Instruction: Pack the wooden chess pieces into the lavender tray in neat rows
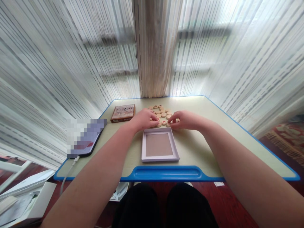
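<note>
Knees (166, 205) under blue-rimmed table (204, 148) bearing wooden discs (162, 111), sheer curtains (59, 63) beyond.

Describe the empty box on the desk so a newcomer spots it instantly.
Start at the blue-edged desk. At its middle, just nearer the camera than the left hand and right hand on the wooden discs, lies a shallow square tray. Unlike the printed box at back left, it is open, white-rimmed, with a bare brown floor.
</note>
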Action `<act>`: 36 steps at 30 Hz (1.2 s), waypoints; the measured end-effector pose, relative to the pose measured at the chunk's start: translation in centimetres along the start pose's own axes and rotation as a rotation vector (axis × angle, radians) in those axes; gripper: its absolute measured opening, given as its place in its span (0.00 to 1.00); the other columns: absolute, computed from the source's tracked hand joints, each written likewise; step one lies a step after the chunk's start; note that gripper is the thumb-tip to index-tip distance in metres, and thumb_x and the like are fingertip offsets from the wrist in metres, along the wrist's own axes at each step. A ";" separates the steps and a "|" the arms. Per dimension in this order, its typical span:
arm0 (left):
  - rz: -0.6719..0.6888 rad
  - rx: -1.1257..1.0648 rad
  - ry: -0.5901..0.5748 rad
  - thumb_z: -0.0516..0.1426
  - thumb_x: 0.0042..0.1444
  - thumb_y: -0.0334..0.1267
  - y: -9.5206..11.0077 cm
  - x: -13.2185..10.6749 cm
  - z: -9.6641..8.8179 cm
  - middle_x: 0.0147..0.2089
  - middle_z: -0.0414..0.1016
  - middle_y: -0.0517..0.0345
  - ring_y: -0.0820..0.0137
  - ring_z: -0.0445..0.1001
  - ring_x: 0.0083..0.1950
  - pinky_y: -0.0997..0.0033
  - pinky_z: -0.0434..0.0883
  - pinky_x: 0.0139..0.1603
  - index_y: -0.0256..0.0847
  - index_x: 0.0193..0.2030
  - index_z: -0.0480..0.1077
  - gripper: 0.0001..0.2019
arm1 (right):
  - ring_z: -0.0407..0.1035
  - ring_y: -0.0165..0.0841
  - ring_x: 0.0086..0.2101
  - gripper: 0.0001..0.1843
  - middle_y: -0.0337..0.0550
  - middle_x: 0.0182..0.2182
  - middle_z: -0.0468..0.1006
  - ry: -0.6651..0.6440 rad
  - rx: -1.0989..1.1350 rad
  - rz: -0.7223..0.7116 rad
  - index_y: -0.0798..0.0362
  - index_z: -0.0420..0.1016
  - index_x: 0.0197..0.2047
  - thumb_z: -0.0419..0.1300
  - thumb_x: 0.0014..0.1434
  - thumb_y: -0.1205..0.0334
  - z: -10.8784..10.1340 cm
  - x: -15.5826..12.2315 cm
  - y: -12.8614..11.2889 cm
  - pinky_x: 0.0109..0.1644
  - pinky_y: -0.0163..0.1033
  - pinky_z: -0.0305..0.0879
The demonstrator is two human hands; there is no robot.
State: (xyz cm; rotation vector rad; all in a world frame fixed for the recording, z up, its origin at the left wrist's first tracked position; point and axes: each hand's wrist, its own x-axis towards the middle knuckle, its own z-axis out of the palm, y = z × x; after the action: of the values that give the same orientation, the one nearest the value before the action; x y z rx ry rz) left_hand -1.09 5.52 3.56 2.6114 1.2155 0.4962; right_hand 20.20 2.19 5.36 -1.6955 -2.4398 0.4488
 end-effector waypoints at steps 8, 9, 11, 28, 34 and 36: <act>0.000 0.032 0.003 0.59 0.49 0.48 0.4 -0.2 -0.2 0.34 0.77 0.55 0.66 0.71 0.40 0.70 0.67 0.39 0.43 0.34 0.80 0.13 | 0.68 0.31 0.31 0.16 0.42 0.34 0.79 0.060 -0.036 0.002 0.51 0.81 0.32 0.53 0.60 0.56 0.4 0.5 -0.2 0.32 0.34 0.59; 0.000 0.035 0.003 0.59 0.50 0.48 0.5 -0.2 -0.1 0.34 0.77 0.55 0.66 0.71 0.40 0.70 0.67 0.39 0.43 0.34 0.80 0.13 | 0.68 0.31 0.30 0.18 0.43 0.33 0.78 0.065 -0.045 0.012 0.52 0.80 0.31 0.51 0.61 0.55 0.5 0.6 -0.2 0.32 0.34 0.58; 0.000 0.034 0.004 0.59 0.50 0.48 0.5 -0.2 -0.1 0.34 0.77 0.55 0.66 0.71 0.40 0.70 0.66 0.39 0.42 0.33 0.80 0.14 | 0.68 0.32 0.30 0.20 0.44 0.31 0.78 0.095 -0.080 0.021 0.53 0.79 0.31 0.49 0.62 0.56 0.8 0.9 0.0 0.32 0.34 0.58; -0.026 0.033 0.011 0.59 0.49 0.50 0.3 -0.2 0.1 0.34 0.76 0.54 0.66 0.71 0.40 0.70 0.66 0.39 0.42 0.33 0.79 0.15 | 0.69 0.36 0.33 0.21 0.50 0.33 0.79 0.185 -0.221 0.044 0.55 0.79 0.31 0.48 0.61 0.55 1.6 1.4 0.0 0.32 0.37 0.56; -0.026 0.028 0.015 0.57 0.51 0.49 0.2 -0.3 0.1 0.35 0.77 0.54 0.66 0.71 0.40 0.69 0.67 0.40 0.41 0.33 0.79 0.15 | 0.70 0.35 0.34 0.13 0.46 0.36 0.79 0.181 -0.136 0.085 0.52 0.80 0.36 0.56 0.53 0.59 0.4 0.7 0.5 0.32 0.35 0.59; -0.022 0.033 0.009 0.56 0.52 0.48 0.2 -0.2 0.1 0.35 0.78 0.54 0.66 0.71 0.40 0.69 0.67 0.40 0.41 0.33 0.79 0.15 | 0.70 0.35 0.33 0.13 0.44 0.35 0.79 0.121 -0.111 0.096 0.50 0.80 0.37 0.59 0.49 0.59 0.0 0.4 0.6 0.31 0.34 0.60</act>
State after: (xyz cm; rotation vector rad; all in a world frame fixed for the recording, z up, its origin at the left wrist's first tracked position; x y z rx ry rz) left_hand -1.03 5.21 3.50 2.6229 1.2651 0.4882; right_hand 20.56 2.70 5.14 -1.8315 -2.3456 0.2176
